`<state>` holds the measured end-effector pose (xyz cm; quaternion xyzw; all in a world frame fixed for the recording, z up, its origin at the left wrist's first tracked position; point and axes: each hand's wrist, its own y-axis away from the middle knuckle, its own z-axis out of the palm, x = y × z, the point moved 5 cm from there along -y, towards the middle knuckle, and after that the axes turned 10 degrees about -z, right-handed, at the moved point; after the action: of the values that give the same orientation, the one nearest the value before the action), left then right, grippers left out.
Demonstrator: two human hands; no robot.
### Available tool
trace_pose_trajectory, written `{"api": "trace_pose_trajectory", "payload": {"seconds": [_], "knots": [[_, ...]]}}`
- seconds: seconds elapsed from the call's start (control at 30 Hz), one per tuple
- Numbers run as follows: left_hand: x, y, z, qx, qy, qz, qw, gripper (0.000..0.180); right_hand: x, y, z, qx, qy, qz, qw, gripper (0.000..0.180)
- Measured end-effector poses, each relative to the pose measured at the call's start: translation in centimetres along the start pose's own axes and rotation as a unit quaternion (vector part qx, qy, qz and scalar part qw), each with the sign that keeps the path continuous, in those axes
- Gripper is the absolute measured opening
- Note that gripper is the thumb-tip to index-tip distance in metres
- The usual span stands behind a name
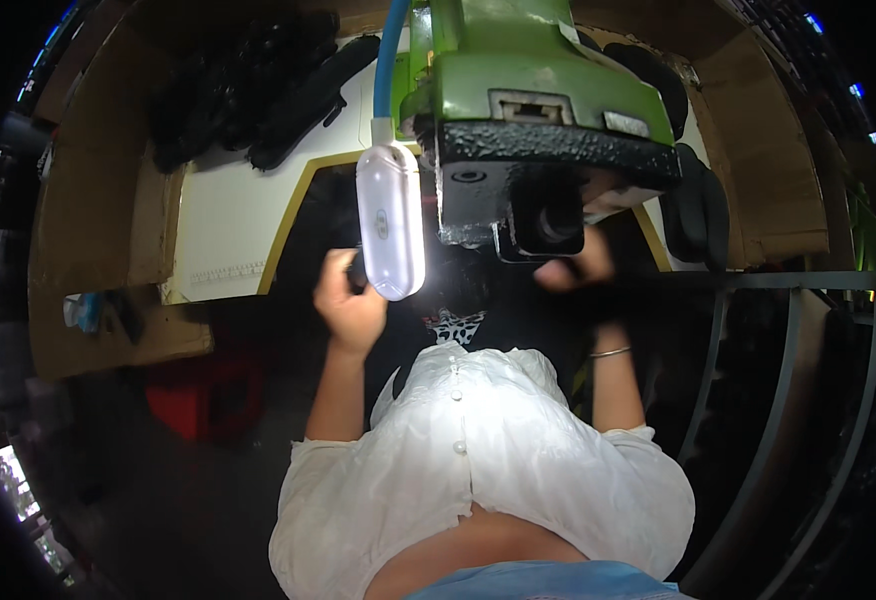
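Left hand: yours [350,312] is raised, thumb and fingers curled beside the lit white lamp [390,225], near the worktop's [243,225] yellow-edged cut-out; you cannot tell whether they grip anything.
Right hand: yours [590,262] is blurred and partly hidden beneath the machine head; its grip cannot be told.
Green machine [548,85]: it overhangs the cut-out, its black-rimmed underside ahead of you.
Black pieces: a heap [243,95] lies toward your worktop's back left corner; others [698,215] lie along its right edge.

No readable text; mark [382,223] on lamp [394,268] illegible.
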<state>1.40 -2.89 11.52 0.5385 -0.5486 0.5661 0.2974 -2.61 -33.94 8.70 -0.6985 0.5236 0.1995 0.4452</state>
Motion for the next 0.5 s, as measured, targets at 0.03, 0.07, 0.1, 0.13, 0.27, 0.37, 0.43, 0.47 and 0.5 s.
{"api": "trace_pose_trajectory", "payload": {"seconds": [0.03,0.07,0.1,0.13,0.27,0.37,0.43,0.47,0.5], "knots": [[1.0,0.8,1.8,-0.068,0.133,-0.062,0.987,0.026,-1.5,0.7,3.6,-0.109,-0.104,0.062,0.987,0.074],[-0.1,2.4,3.0,-0.132,0.191,-0.152,0.961,0.032,-2.1,1.5,7.0,-0.142,-0.252,0.074,0.954,0.080],[0.6,3.0,4.3,-0.183,0.248,-0.179,0.934,0.034,-2.5,2.4,9.4,-0.228,-0.268,0.136,0.926,0.076],[1.2,3.4,5.5,-0.198,0.296,-0.197,0.914,0.034,-2.9,3.5,11.3,-0.308,-0.279,0.196,0.888,0.073],[2.6,3.3,9.1,-0.365,0.149,-0.246,0.886,0.030,-3.7,4.1,13.3,-0.190,-0.398,0.183,0.879,0.039],[1.9,2.4,10.3,-0.410,0.089,-0.285,0.862,0.029,-4.3,3.9,13.2,-0.149,-0.378,0.171,0.898,0.034],[1.8,2.0,9.8,-0.395,0.116,-0.275,0.869,0.023,-3.5,4.4,13.0,-0.193,-0.291,0.148,0.925,0.034],[1.6,2.1,9.6,-0.389,0.133,-0.253,0.876,0.022,-3.0,4.7,12.6,-0.215,-0.247,0.137,0.935,0.034],[1.4,2.2,9.3,-0.380,0.147,-0.231,0.884,0.020,-2.2,5.2,11.7,-0.223,-0.212,0.161,0.938,0.037]]}}
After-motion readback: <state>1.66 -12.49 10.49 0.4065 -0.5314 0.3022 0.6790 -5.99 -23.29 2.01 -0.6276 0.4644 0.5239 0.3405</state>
